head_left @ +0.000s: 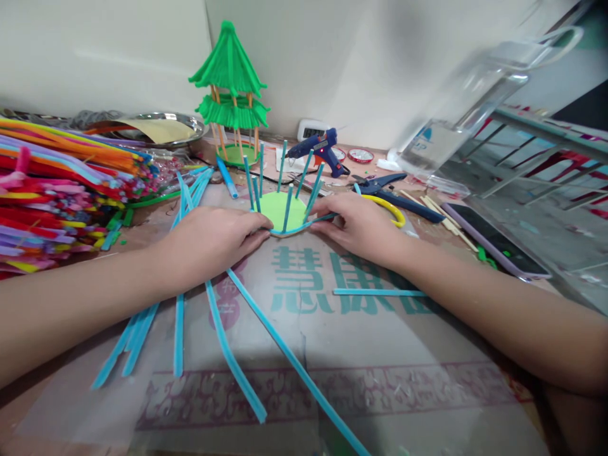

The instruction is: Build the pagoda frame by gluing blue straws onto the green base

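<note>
At the middle of the table, a little toward the far side, lies a round green disc (280,211) with blue pipe cleaner stems (288,204) standing up around its edge. One blue pipe cleaner (304,226) curves along the disc's near rim. The left hand (213,240) rests palm down just left of the disc, fingers pressed together, their tips touching the near-left rim where the curved strand begins. The right hand (356,225) lies on the right, its fingers (325,218) pinching the other end of that strand at the disc's right edge.

From under the left hand, loose blue pipe cleaners (237,361) fan out toward the near edge over the printed cardboard sheet (380,373) covering the table; another lies flat near the right forearm. Far behind the disc stands a finished green pavilion model (231,95). To its right sit a blue glue gun (319,150) and, nearer, blue-handled pliers (389,190) beside thin wooden sticks (444,215). A phone (494,239) lies at the right. At the far left is a heap of multicoloured pipe cleaners (57,190), with a metal tray (190,123) behind it.
</note>
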A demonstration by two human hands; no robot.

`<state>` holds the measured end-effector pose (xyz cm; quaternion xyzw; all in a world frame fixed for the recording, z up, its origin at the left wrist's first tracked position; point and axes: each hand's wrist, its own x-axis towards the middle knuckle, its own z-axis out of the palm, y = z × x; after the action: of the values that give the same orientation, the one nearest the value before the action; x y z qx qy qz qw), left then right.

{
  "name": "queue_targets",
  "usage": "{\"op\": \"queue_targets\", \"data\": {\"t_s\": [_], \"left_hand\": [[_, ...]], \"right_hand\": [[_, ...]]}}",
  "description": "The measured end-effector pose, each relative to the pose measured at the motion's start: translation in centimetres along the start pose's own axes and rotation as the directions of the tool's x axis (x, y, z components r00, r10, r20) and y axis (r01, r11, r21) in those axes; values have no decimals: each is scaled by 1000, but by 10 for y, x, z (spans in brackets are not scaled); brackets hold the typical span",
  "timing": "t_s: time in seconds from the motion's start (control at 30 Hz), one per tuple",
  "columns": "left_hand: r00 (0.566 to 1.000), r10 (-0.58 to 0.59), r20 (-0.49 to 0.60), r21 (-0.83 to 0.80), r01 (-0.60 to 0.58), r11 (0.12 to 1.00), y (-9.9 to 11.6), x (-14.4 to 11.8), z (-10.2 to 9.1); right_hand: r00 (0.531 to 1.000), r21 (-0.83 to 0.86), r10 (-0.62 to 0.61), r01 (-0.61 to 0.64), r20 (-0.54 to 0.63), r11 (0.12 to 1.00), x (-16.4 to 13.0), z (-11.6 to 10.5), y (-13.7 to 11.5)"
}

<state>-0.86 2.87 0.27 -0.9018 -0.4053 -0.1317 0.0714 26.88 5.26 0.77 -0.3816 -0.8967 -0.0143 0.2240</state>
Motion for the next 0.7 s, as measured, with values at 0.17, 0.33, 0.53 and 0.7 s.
{"op": "queue_targets", "data": {"t_s": [0.17, 0.33, 0.53, 0.7], "left_hand": [[1000, -14, 14, 3, 14, 1000, 1, 0, 0], [1000, -10, 12, 12, 9, 1000, 1, 1, 0], [1000, -3, -4, 43, 3, 999, 0, 1, 1], [1000, -18, 9, 63, 18, 998, 1, 1, 0]], "right_hand": [[999, 139, 37, -38, 13, 990, 3, 0, 0], [999, 175, 26, -30, 27, 984, 4, 1, 0], [982, 233, 153, -175, 111, 957, 7, 2, -3], [934, 275, 273, -331, 229, 903, 9, -6, -14]]}}
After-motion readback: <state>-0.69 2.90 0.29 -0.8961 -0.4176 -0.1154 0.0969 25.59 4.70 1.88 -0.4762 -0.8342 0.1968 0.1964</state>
